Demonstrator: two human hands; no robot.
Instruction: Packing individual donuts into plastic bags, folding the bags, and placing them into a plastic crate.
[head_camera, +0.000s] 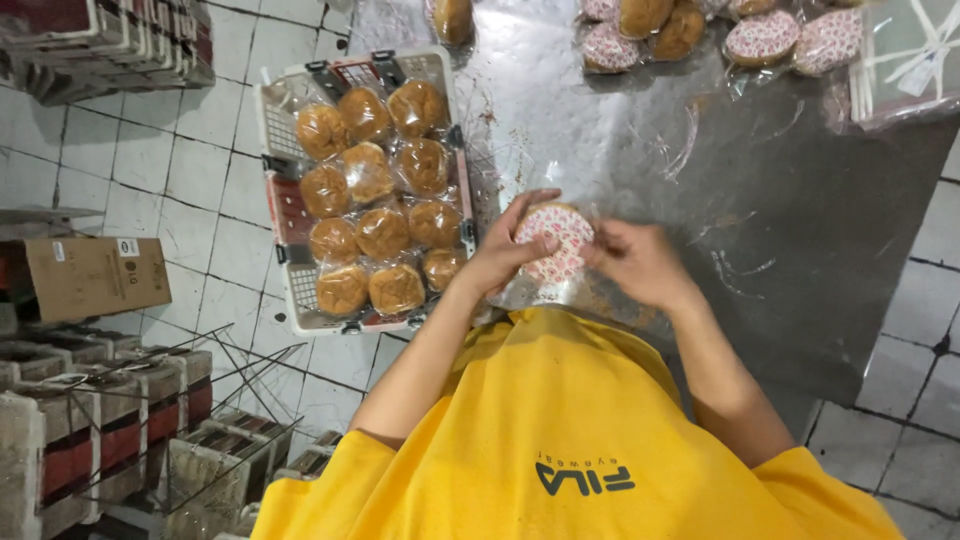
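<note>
Both my hands hold one round bun (556, 240) in a clear wrapper with a pink-and-white patterned top, just above the near edge of the steel table (780, 210). My left hand (505, 250) grips its left side, thumb over the top. My right hand (640, 262) pinches the wrapper on its right side. To the left of my left hand stands a white and red plastic crate (283, 200) filled with several wrapped golden buns (380, 180).
More wrapped buns, some pink-topped (762, 36), lie along the table's far edge, beside a clear bag of packaging (915, 55). Stacked crates (100, 440) and a cardboard box (95, 275) stand on the tiled floor at left.
</note>
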